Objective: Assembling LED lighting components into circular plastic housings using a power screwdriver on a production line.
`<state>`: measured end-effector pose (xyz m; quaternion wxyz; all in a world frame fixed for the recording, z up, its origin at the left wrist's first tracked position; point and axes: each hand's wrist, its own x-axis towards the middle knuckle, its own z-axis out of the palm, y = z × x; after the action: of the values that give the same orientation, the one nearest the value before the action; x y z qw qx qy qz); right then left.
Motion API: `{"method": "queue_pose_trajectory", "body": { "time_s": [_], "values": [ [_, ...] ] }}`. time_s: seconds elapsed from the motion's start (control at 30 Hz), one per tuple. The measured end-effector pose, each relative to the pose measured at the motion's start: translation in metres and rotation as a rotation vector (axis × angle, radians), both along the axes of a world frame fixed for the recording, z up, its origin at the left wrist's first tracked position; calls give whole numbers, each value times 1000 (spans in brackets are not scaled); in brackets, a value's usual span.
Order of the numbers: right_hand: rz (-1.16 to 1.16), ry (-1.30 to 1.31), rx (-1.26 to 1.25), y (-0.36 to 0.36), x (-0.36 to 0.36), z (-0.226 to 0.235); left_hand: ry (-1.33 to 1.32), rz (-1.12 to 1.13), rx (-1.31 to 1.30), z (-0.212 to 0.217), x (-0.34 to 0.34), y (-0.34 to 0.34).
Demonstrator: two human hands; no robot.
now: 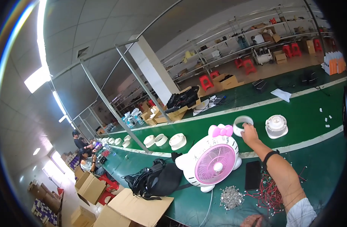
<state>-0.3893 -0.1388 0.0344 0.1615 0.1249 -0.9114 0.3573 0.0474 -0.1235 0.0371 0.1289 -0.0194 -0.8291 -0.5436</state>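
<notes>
Right hand (250, 134) grips white round plastic ring (236, 129), fingers curled; left hand (252, 220) cut off (can't tell finger spread or hold)

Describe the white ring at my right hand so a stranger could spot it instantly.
Look along the wide green belt beyond the pink-and-white fan. Just right of the fan's pink bow is a white ring, its rim in the right hand. Unlike the white base to its right, it is open through the middle.

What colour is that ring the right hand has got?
The ring is white, seen best in the head view.
</notes>
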Motion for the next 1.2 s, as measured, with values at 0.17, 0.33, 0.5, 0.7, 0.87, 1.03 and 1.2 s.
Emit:
{"method": "queue_pose_trajectory", "body": {
  "time_s": [0.17, 0.33, 0.5, 0.7, 0.87, 1.03, 1.2],
  "values": [
    [-78, 373, -390, 100, 104, 74, -13, -69, -57, -76, 2, -5],
    [64, 304, -253, 189, 283, 121, 204, 14, 207, -144, -4, -35],
    [167, 131, 57, 293, 428, 64, -159, 199, 637, -18, 10, -7],
    [287, 2, 299, 343, 464, 16, 256, -545, -272, -26, 19, 29],
    [-8, 354, 174, 335, 479, 25, 425, -464, -554, -29, 14, 71],
    [-597, 821, -637, 339, 469, 51, 334, -479, -585, -42, 7, 90],
    [-331, 606, -815, 352, 428, 99, 286, -323, -590, -62, -8, 104]
  ]
}}
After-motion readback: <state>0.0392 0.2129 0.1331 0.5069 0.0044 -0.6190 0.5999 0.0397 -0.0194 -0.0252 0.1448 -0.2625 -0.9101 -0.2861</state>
